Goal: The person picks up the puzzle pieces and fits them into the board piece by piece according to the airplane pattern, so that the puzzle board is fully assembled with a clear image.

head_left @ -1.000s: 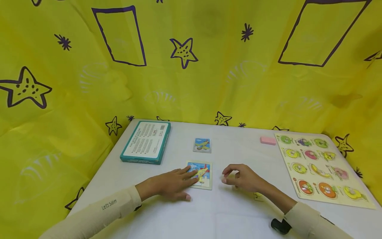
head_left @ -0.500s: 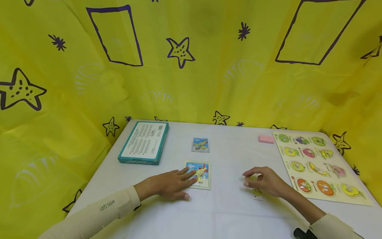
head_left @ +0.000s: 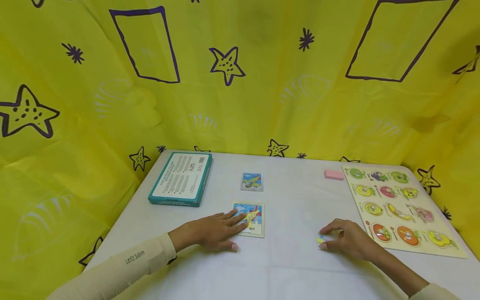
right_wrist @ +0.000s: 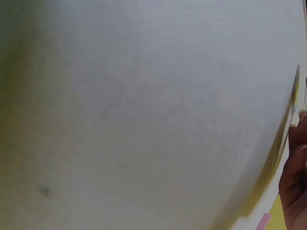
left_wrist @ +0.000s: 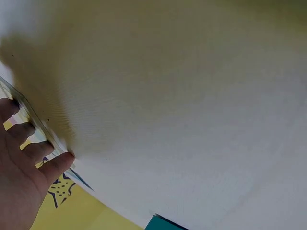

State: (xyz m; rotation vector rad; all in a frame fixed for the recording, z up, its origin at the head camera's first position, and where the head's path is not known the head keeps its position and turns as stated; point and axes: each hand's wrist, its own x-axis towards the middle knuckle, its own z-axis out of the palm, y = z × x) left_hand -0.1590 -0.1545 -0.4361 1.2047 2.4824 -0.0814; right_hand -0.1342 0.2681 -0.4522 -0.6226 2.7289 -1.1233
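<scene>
My left hand (head_left: 215,232) rests with spread fingers on the left part of a small square jigsaw puzzle (head_left: 258,231) in a pale frame. The puzzle shows a yellow and red airplane on blue sky; the fingers hide part of it. To the right, my right hand (head_left: 348,238) pinches a small yellow and white puzzle piece (head_left: 320,240) between thumb and forefinger, low at the table. In the right wrist view the piece (right_wrist: 296,88) shows only at the far right edge, by the fingertips. Beyond the puzzle lies a smaller airplane picture tile (head_left: 252,182).
A teal and white box (head_left: 181,179) lies at the back left. A pink block (head_left: 334,175) sits beside a large fruit puzzle board (head_left: 405,212) on the right. The white table (head_left: 270,266) meets a yellow patterned curtain (head_left: 262,112) behind.
My right hand has moved right and down, away from the framed puzzle, and now pinches the loose piece that lay on the table. The left hand stays on the puzzle.
</scene>
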